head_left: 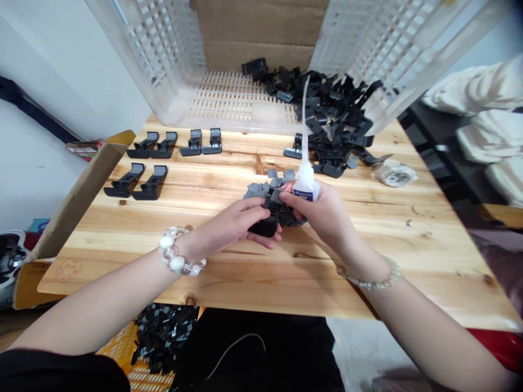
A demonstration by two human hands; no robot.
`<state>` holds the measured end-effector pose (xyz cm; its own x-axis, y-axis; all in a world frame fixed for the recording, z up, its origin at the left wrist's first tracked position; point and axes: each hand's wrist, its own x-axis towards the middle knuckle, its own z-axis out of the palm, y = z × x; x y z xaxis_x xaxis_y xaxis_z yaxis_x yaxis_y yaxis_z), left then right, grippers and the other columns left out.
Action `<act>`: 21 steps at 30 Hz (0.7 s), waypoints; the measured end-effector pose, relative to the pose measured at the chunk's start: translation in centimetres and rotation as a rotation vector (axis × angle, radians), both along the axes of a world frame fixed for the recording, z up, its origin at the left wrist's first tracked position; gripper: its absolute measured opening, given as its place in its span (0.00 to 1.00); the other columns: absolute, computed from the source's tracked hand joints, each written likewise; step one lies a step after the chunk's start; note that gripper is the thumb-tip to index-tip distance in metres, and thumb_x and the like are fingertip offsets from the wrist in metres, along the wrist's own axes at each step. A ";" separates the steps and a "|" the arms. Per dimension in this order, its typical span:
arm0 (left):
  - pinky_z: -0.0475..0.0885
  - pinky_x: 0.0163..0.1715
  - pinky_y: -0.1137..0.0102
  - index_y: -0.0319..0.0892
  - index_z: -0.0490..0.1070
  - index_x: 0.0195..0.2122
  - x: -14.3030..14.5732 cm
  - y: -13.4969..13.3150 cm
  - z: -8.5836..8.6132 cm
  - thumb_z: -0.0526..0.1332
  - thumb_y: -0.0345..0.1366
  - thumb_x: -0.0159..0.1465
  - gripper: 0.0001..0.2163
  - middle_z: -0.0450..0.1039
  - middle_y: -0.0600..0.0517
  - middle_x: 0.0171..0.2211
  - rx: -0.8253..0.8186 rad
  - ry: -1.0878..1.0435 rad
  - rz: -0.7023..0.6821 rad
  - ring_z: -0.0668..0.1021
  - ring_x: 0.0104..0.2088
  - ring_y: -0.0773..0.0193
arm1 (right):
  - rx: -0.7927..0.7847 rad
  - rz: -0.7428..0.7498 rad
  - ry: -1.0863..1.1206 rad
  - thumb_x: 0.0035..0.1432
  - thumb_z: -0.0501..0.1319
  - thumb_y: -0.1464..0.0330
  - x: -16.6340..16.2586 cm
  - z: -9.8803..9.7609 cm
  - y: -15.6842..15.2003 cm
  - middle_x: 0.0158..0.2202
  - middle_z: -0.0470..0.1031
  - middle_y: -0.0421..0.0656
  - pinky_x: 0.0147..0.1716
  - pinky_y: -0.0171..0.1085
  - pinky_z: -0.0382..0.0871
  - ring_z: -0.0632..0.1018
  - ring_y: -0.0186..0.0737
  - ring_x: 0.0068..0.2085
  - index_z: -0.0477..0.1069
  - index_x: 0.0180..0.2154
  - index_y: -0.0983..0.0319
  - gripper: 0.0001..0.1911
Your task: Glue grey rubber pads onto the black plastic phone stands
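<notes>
My left hand (235,226) is closed around a black plastic part (267,218) just above the wooden table (286,272). My right hand (322,212) grips a small white glue bottle (305,182) with a long thin nozzle pointing up, and its fingertips press a small grey pad (277,197) onto the black part. Several loose grey pads (269,182) lie on the table right behind my hands.
Several finished black parts (155,163) lie in rows at the table's left. A clear plastic crate (245,98) tipped on its side spills a heap of black parts (327,120) at the back. A tape roll (394,174) lies right. A cardboard box (73,201) stands left.
</notes>
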<state>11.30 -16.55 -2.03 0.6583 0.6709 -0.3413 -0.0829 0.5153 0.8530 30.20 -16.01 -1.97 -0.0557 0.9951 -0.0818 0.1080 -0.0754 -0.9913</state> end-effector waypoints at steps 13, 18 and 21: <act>0.78 0.32 0.68 0.36 0.72 0.40 0.1 -0.2 0.1 0.55 0.32 0.66 0.08 0.77 0.46 0.34 -0.012 0.020 0.003 0.81 0.34 0.61 | 0.084 0.018 -0.078 0.49 0.68 0.63 -0.1 -0.4 -0.1 0.24 0.66 0.37 0.25 0.35 0.59 0.66 0.33 0.26 0.70 0.29 0.61 0.11; 0.78 0.32 0.68 0.36 0.72 0.39 0.2 -0.2 0.1 0.56 0.33 0.65 0.07 0.77 0.46 0.34 -0.015 0.021 -0.004 0.81 0.35 0.61 | 0.120 0.021 -0.141 0.51 0.67 0.64 -0.2 -0.3 -0.2 0.26 0.67 0.38 0.27 0.35 0.60 0.68 0.35 0.30 0.70 0.29 0.61 0.10; 0.78 0.32 0.68 0.36 0.71 0.39 0.2 -0.2 0.1 0.56 0.32 0.65 0.07 0.77 0.46 0.34 -0.016 0.017 0.003 0.81 0.35 0.61 | 0.181 0.002 -0.195 0.51 0.67 0.66 -0.3 -0.3 -0.3 0.28 0.69 0.39 0.29 0.36 0.62 0.70 0.37 0.32 0.69 0.29 0.61 0.08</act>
<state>11.53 -16.76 -1.90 0.6504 0.6674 -0.3628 -0.0703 0.5284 0.8461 29.93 -16.34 -2.29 -0.0586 0.9944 0.0883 0.2986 0.1019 -0.9489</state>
